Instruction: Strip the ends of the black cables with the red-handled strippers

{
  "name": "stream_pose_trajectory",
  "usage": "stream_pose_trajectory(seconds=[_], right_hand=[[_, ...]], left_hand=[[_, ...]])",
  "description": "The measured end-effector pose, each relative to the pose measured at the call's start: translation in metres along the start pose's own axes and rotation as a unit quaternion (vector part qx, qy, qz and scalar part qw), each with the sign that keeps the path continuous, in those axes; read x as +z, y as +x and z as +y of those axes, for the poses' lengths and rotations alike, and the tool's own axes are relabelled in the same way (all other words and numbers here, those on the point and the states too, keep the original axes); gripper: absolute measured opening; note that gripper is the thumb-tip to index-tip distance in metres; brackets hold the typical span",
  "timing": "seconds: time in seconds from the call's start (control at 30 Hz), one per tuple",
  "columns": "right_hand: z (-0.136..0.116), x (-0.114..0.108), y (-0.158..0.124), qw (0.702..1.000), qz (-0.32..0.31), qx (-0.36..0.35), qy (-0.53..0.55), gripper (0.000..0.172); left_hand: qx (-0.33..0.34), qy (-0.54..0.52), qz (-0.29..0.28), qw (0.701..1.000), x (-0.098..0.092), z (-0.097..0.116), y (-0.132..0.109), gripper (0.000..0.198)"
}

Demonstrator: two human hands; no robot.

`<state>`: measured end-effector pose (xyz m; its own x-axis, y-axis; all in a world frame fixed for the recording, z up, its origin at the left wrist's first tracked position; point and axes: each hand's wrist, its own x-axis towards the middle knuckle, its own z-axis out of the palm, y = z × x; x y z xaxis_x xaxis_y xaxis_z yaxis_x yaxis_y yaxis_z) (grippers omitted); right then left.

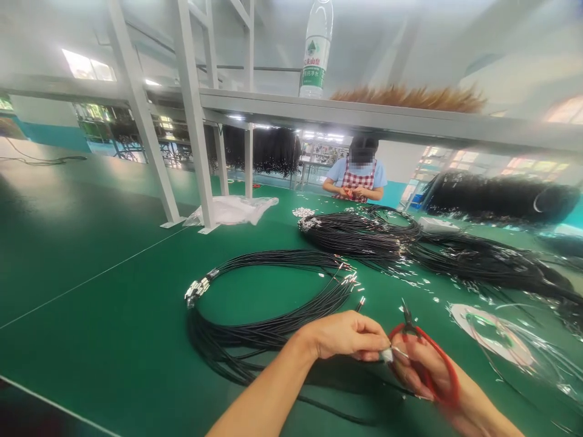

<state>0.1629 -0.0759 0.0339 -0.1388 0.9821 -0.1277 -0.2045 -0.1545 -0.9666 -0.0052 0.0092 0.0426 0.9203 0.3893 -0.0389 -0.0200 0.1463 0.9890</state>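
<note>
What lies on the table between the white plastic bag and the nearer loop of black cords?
Nothing: in the head view, bare green table separates the bag from the cord loop.

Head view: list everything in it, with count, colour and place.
Flat work table: one, green, fills the foreground.
Looped bundle of thin black cords with silver metal ends: one, table centre.
Heaped black cord piles: several, far right of table.
Small metal bits: many, silver, scattered between the piles.
Crumpled clear plastic bag: one, by white frame posts.
Clear plastic water bottle: one, green label, overhead shelf.
Co-worker in red checked apron: one, across the table.
Red-handled pliers: one, in the right hand.
Small silver end cap: one, in left hand's grip.
Left hand: one, bare, bottom centre.
Right hand: one, bare, blurred, bottom right.
</note>
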Motion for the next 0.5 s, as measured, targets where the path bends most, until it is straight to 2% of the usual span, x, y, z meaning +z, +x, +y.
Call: stream_pose_trajectory(seconds=[0.13,0.27,0.37,0.5], right_hand=[[0.009,0.006,0.008,0.994,0.056,0.021,0.091,0.039],[0.010,0.008,0.017,0.989,0.098,0.026,0.109,0.038],[0.002,-0.002,0.021,0.982,0.154,0.004,0.107,0.038],[-0.012,-0.024,0.032,0.957,0.277,-0.041,0.075,0.036]], left_hand=[[0.028,-0.013,0.066,0.997,-0.001,-0.004,0.004,0.032],[0.069,0.017,0.177,0.982,-0.002,-0.010,0.011,0.018],[0.080,0.030,0.251,0.964,-0.003,-0.013,0.015,0.013],[0.069,0.009,0.257,0.964,-0.003,-0.010,0.014,0.013]])
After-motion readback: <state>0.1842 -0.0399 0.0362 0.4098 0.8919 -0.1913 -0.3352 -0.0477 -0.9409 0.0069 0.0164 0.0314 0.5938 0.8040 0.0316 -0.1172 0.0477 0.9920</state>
